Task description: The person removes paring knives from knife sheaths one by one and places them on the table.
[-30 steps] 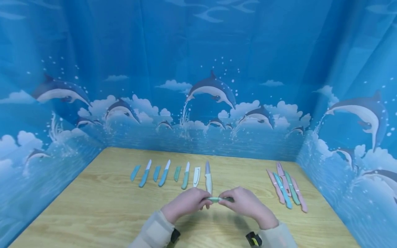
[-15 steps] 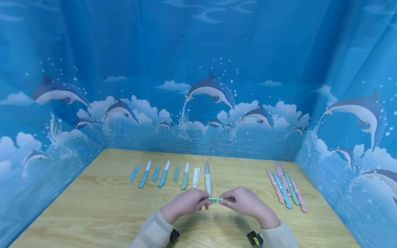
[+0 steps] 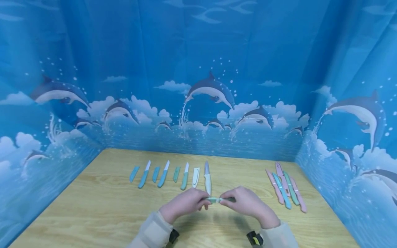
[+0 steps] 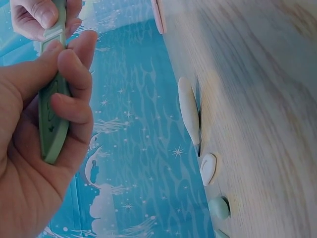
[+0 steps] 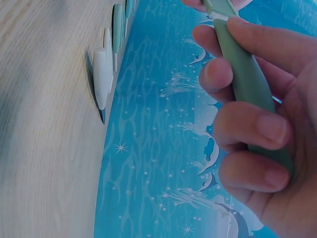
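Gripping a green sheathed knife [image 3: 218, 199] between them, both hands hold its long axis from nine to three o'clock, left hand [image 3: 185, 204] on the sheath [image 4: 52, 124], right hand [image 3: 246, 204] on the handle [image 5: 245, 82].

No readable text, label, brand, number or sign appears anywhere; the blue dolphin-printed backdrop cloth [image 3: 198, 69] carries only pictures of dolphins, clouds and waves.

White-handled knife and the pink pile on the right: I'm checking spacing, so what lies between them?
In the head view, only bare table lies between the white-handled knife and the pink pile.
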The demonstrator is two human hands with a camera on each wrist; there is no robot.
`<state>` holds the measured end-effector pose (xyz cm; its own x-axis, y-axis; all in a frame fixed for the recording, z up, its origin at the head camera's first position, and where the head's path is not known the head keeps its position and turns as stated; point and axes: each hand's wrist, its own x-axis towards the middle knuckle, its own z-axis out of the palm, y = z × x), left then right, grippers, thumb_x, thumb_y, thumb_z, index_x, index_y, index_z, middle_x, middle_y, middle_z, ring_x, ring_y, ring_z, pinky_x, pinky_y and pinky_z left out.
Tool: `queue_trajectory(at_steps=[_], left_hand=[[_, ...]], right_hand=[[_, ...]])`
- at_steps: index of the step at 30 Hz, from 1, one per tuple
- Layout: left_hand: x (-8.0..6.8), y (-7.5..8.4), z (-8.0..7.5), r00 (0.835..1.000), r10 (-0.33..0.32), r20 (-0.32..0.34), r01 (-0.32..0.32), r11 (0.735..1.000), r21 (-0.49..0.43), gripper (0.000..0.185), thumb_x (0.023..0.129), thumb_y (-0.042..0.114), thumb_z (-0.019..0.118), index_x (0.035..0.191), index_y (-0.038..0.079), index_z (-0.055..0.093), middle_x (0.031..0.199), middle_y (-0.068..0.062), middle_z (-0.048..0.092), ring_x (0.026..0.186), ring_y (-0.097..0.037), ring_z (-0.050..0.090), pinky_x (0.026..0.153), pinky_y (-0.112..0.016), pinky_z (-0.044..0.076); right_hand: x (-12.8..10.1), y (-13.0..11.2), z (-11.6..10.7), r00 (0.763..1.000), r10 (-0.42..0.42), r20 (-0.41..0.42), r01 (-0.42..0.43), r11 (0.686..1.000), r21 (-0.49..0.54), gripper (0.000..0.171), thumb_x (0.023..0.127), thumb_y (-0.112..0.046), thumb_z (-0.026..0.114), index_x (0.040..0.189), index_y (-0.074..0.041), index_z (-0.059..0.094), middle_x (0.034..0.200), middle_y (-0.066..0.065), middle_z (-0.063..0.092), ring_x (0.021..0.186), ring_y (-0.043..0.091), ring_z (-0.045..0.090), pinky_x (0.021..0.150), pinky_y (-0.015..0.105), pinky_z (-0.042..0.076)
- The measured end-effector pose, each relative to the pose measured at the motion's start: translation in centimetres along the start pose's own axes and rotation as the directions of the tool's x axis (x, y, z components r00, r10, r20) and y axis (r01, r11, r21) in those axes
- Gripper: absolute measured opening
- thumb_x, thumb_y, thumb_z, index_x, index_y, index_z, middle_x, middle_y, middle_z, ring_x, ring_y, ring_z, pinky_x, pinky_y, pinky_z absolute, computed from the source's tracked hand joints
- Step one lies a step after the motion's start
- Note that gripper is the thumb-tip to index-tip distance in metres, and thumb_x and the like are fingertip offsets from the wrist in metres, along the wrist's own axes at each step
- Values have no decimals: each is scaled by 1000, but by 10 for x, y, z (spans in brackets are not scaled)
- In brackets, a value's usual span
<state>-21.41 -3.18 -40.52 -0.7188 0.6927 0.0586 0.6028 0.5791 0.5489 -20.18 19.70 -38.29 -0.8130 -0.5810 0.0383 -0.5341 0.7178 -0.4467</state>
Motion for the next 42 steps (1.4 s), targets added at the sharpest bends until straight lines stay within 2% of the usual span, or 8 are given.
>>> queue_trajectory(at_steps=[10,22,33,42], left_hand=[[1,-1,0,999,31,-9,-31,1000,1,17,98,20,57,97,9,70,77,8,67,57,4,50,54,-15,45],[-1,-2,2,1000,-5,-7,5,1000,-3,18,98,21,57,101,10,71,76,12,65,58,4,52,54,-15,46],[-1,-4,1,1000,-5,0,5,1000,-20,18,98,21,57,98,10,71,78,7,68,58,3,53,54,-16,45],[0,-5,0,1000,-8,-1,8,1000,-25,18,98,21,57,99,9,71,77,6,68,56,3,51,52,-16,44]], right_hand=[[-1,0,-1,1000,10,3,-10,1000,21,25,94,-36,62,103,-17,75,92,-6,74,68,-4,59,62,23,47],[-1,0,-2,1000,14,15,-14,1000,26,24,94,-36,63,103,-18,75,92,-5,74,71,-2,61,63,23,49],[-3,2,-2,999,32,17,-32,998,49,26,94,-36,62,104,-16,75,88,-4,73,55,-1,47,55,22,42],[-3,5,-3,999,32,15,-33,998,55,26,94,-36,62,104,-16,75,90,-4,73,53,0,44,53,22,41]])
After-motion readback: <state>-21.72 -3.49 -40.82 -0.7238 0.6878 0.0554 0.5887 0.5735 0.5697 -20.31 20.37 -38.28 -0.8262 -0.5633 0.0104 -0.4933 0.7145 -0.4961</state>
